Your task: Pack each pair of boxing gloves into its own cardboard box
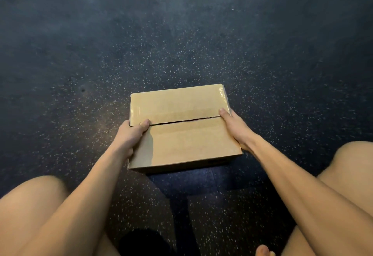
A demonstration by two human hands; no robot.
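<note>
Cardboard box (pixel 181 134) at frame centre, flaps meeting at a central seam. The left hand (pixel 131 132) and right hand (pixel 232 122) each clamp one short end, thumb on top. To handle it well, keep the box level and the thumbs pressing the flaps shut. Beneath lies a dark speckled floor (pixel 181 34), dim towards the upper frame. No gloves are visible.

I see a dim, warm-lit view. The left hand (pixel 131 132) shadows the cardboard box (pixel 181 136) just right of it; tape (pixel 224 95) glints beyond the right hand (pixel 233 123). The floor (pixel 80 54) beyond both hands blurs dark, edges bowed.
</note>
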